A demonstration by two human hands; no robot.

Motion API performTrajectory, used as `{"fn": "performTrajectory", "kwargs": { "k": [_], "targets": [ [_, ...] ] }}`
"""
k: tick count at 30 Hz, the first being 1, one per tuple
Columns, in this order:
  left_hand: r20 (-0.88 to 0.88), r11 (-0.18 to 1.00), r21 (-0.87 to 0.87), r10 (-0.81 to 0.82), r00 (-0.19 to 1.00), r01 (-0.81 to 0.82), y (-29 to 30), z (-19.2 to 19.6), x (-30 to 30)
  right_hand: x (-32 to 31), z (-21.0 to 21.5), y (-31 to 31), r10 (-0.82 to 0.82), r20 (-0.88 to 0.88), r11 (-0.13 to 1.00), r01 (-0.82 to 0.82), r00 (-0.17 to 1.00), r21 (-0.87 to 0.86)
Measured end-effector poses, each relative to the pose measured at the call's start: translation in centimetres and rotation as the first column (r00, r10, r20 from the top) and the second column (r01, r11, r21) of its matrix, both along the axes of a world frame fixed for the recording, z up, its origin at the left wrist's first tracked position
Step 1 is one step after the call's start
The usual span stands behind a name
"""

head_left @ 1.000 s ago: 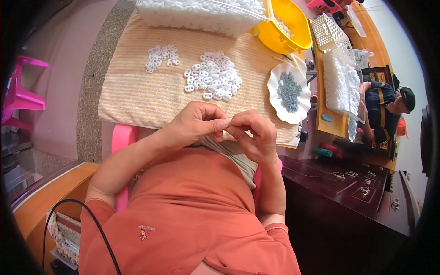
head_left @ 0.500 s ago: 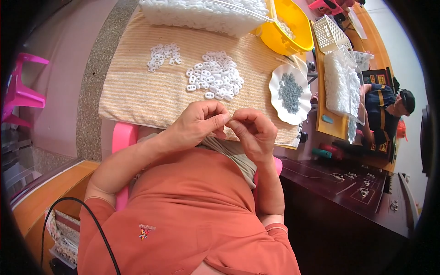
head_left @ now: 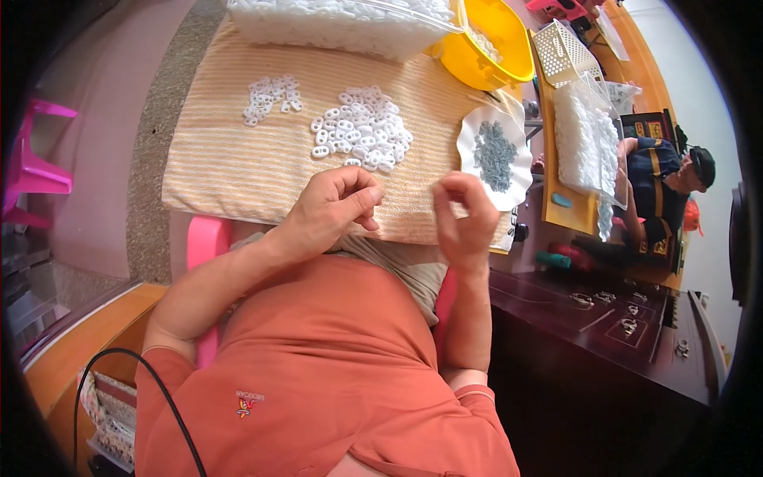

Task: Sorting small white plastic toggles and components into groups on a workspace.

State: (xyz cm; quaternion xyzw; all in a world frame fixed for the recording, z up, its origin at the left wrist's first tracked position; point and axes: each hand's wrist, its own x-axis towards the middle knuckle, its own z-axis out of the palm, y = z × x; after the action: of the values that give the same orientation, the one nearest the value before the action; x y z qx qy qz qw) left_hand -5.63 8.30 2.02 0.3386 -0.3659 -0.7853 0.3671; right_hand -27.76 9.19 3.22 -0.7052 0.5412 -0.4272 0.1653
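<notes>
My left hand (head_left: 338, 205) is closed in front of the cloth's near part, thumb pressed against the curled index finger; whatever the pinch holds is hidden. To its right, my right hand (head_left: 467, 219) is raised near the white wavy-rimmed plate (head_left: 518, 181), its thumb and fingertips close together and slightly blurred. I cannot make out anything between them. Small grey-blue pieces (head_left: 494, 155) lie heaped on that plate. Just beyond my left hand is a pile of white oval two-holed pieces (head_left: 362, 129). Farther left sits a smaller group of similar white pieces (head_left: 273, 97).
A clear bin of white pieces (head_left: 342, 32) and a yellow basin (head_left: 497, 67) stand at the far side of the striped cloth (head_left: 214, 151). On the right are another clear bin (head_left: 584, 143), a perforated basket (head_left: 560, 56), a dark cabinet (head_left: 556, 334) and another person (head_left: 664, 187).
My hands have come apart: the right has moved right toward the plate, while the left stays closed near its former place. The whole view has shifted slightly.
</notes>
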Motion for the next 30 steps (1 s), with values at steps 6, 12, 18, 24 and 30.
{"fn": "performTrajectory", "kwargs": {
  "k": [6, 12, 18, 24, 30],
  "targets": [
    [0.002, 1.0, -0.019, -0.019, 1.0, 0.019, -0.1, -0.1, -0.1, -4.8, 0.4, -1.8, -0.332, -0.351, 0.942, 0.324, 0.875, -0.086],
    [-0.016, 0.999, -0.008, -0.036, 0.999, 0.036, -0.1, -0.1, -0.2, -1.6, 0.8, -0.6, 0.078, 0.012, 0.997, -0.079, 0.997, 0.011],
    [-0.166, 0.999, 0.032, -0.033, 0.986, 0.038, 0.1, -0.8, -0.3, 3.5, 0.1, 0.6, 0.341, 0.202, 0.937, -0.348, 0.918, -0.001],
    [-0.167, 0.996, 0.063, -0.057, 0.984, 0.068, -0.1, -0.6, 0.0, 3.9, -0.7, 0.9, 0.243, 0.26, 0.964, -0.263, 0.934, 0.043],
    [-0.237, 0.992, 0.103, -0.04, 0.971, 0.067, -0.1, -1.1, -0.1, 4.1, -1.3, 0.9, 0.241, 0.303, 0.966, -0.257, 0.922, 0.013]
  ]
}}
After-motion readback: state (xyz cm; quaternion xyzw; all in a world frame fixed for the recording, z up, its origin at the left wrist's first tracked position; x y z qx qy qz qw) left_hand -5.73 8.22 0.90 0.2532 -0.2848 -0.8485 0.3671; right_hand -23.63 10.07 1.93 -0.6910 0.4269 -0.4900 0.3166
